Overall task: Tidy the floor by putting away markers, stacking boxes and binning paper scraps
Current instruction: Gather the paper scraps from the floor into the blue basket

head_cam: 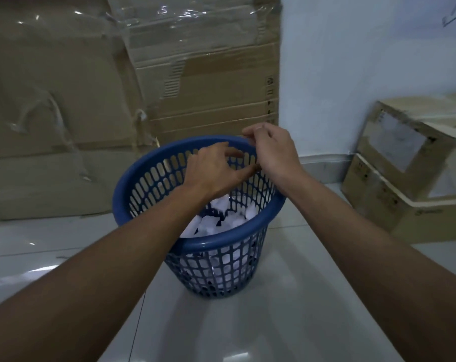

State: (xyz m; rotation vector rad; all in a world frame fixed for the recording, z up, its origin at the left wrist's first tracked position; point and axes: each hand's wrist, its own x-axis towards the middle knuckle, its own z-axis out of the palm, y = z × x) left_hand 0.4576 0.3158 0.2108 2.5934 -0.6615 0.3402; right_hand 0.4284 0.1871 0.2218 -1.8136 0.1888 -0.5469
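Paper scraps are lying in a white heap at the bottom of the blue lattice basket, which is standing upright on the tiled floor at the centre of the frame. We are holding both hands over its mouth. The left hand is hovering above the opening with its grip loose, fingers spread and lightly curled, and nothing is showing in it. The right hand is sitting by the far rim with its grip curled under; we cannot tell whether it is pinching a last scrap or only brushing the rim. We are judging the binning step to be close to done, since no loose paper is showing on the floor in view. Scraps like these are handling as light, limp and clingy, so we are expecting them to stick to skin and drift. They are best gathered in a soft fingertip pinch and let go low inside the basket. The basket itself is looking light and stiff, likely to tip if pushed high up, so its rolled rim is the place to take hold. At the right edge two cardboard boxes are sitting stacked against the wall. At the upper left, flattened cardboard is leaning upright. No markers are showing.
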